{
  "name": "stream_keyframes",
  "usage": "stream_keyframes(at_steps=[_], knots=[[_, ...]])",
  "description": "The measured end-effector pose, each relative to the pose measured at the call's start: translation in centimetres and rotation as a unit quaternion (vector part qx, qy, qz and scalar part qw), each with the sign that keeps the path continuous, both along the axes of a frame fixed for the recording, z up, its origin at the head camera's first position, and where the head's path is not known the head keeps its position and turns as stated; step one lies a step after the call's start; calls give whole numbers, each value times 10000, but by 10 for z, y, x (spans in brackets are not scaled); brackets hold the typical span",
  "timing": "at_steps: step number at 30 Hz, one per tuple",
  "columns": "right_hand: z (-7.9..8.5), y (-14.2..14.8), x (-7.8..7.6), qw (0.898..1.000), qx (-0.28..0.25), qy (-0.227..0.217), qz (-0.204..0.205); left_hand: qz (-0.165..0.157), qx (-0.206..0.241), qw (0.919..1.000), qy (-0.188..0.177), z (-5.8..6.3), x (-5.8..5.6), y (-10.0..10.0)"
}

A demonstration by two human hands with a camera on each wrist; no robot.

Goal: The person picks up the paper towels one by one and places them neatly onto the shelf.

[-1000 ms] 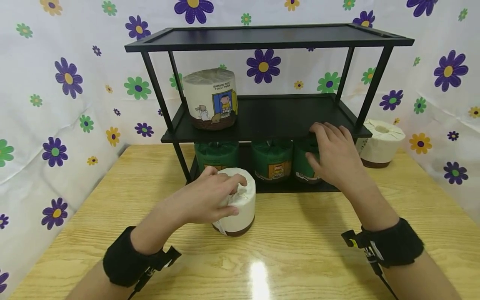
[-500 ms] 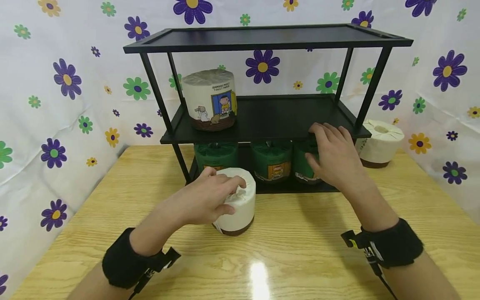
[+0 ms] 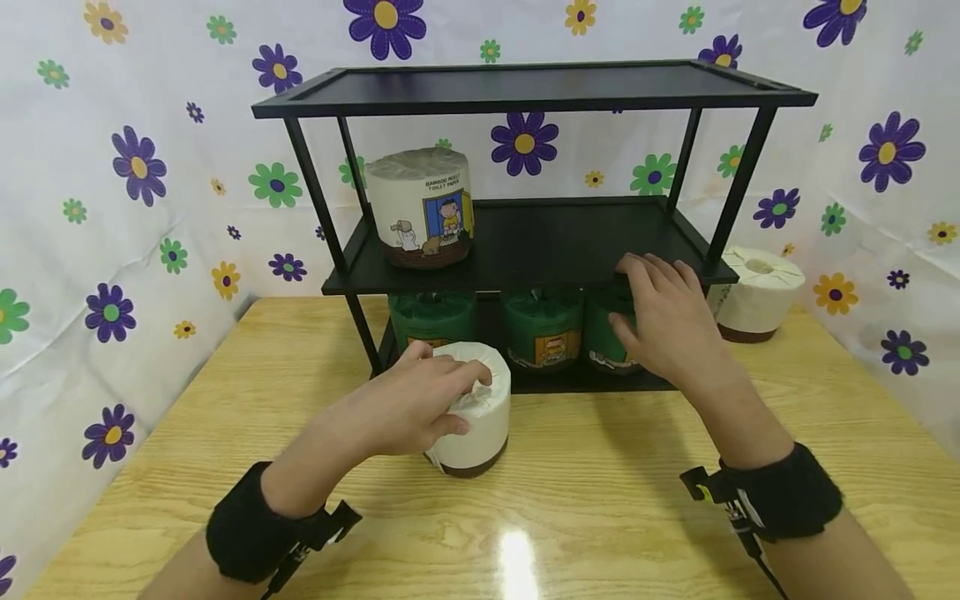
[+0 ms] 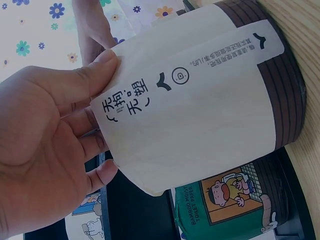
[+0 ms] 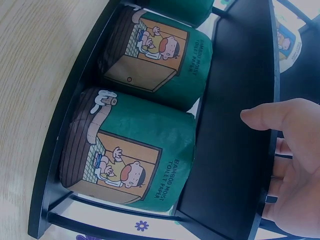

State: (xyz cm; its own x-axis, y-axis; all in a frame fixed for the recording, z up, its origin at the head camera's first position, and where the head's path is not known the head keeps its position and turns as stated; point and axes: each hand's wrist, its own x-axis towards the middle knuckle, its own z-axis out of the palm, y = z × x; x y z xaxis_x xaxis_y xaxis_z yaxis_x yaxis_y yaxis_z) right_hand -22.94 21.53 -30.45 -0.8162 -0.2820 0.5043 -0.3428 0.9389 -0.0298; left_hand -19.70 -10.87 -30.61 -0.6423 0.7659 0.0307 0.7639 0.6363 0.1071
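Observation:
My left hand holds a white toilet paper roll by its top. The thumb and fingers are at its upper rim in the left wrist view, where Chinese lettering and a brown base band show. This roll stands on the table in front of the black rack. On the rack's middle shelf, my right hand grips the front edge, fingers over the top and thumb below. Beneath that shelf sit green toilet paper rolls, partly hidden in the head view. A white cartoon-printed roll occupies the middle shelf's left end.
Another white roll stands on the wooden table behind the rack's right side. The rack's top shelf spans above, carried by slanting black posts. A flower-printed cloth hangs behind. Each wrist wears a black band with a camera.
The head view has tilted up slightly, so everything sits a little lower in it. Both hands and the rolls keep their places.

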Motion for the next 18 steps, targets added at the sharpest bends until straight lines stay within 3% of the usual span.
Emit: stream_keyframes(at_steps=[18], knots=[[0, -1, 1, 10000, -7, -29, -79, -3, -54, 10000, -19, 0, 0, 0]])
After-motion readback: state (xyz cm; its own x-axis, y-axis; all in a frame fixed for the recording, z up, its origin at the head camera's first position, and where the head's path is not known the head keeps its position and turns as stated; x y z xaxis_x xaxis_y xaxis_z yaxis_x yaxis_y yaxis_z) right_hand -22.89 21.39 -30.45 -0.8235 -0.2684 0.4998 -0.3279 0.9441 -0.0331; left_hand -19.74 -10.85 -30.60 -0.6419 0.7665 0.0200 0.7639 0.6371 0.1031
